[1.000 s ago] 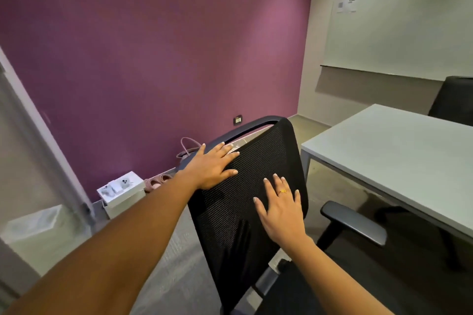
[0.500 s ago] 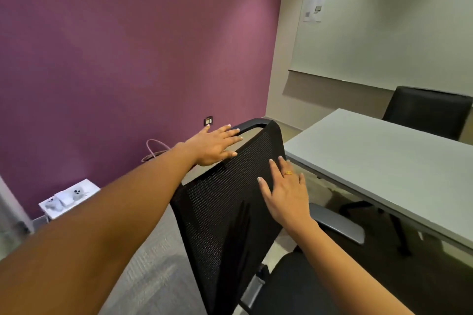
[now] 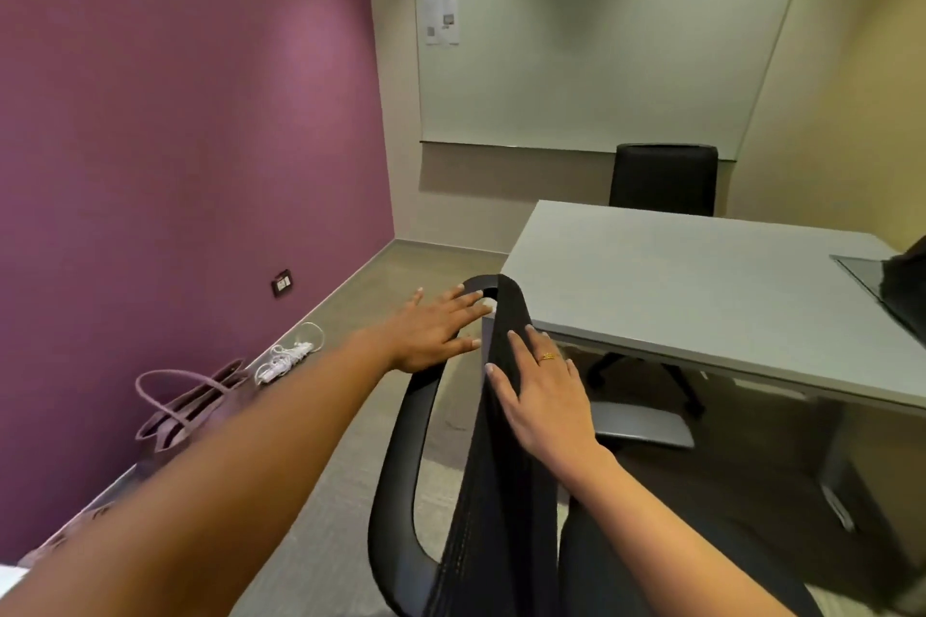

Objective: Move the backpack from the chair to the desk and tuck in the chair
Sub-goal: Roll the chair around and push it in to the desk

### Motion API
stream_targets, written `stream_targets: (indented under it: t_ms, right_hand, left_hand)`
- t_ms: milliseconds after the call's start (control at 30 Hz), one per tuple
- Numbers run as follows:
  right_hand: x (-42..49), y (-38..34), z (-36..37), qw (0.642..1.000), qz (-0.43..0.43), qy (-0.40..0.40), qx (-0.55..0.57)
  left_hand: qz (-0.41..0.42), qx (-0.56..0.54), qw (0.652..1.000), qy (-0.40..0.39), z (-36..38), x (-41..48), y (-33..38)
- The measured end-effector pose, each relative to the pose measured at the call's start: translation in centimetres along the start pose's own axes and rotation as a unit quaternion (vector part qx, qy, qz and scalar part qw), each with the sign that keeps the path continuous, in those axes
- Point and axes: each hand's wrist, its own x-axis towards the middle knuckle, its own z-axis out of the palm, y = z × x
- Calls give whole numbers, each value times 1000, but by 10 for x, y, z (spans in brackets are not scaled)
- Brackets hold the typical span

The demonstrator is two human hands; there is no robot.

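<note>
The black mesh office chair (image 3: pixel 506 466) stands right in front of me, its backrest seen almost edge-on with its top corner close to the near corner of the grey desk (image 3: pixel 701 296). My left hand (image 3: pixel 436 331) lies flat with fingers spread on the rear frame near the top of the backrest. My right hand (image 3: pixel 541 396), wearing a ring, presses flat on the mesh front. A dark object (image 3: pixel 907 286), possibly the backpack, lies on the desk at the right edge of view, mostly cut off.
A second black chair (image 3: pixel 664 180) stands behind the desk's far side. A pink handbag (image 3: pixel 190 406) and a white cable (image 3: pixel 285 356) lie on the floor along the purple wall. The chair's grey armrest (image 3: pixel 636 421) sits under the desk edge.
The chair's backrest has swung round from facing me to edge-on, closer to the desk corner. Both hands stayed on it. My view has turned right.
</note>
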Motion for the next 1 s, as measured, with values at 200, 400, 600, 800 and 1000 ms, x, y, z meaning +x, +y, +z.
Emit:
stream_targets:
  t_ms: [200,400,600,800,1000]
  right_hand:
    - [9,-11,19,999,25,-21,7]
    - [16,-11,18,999,17,-31,-13]
    - [18,-9,16,998,33,-18,-50]
    - [20,-14,21,994,68,-8,-82]
    - [14,-32,16,981,172,-21,-81]
  left_hand:
    - [41,-25,999,-18,14,19,-7]
    - [39,-42,998,-24,15,20,-9]
    - [105,48,993,-37,9,44,-14]
    - [240,17,969,-56,17,74,-23]
    - [293,27,954,-54,21,79,-23]
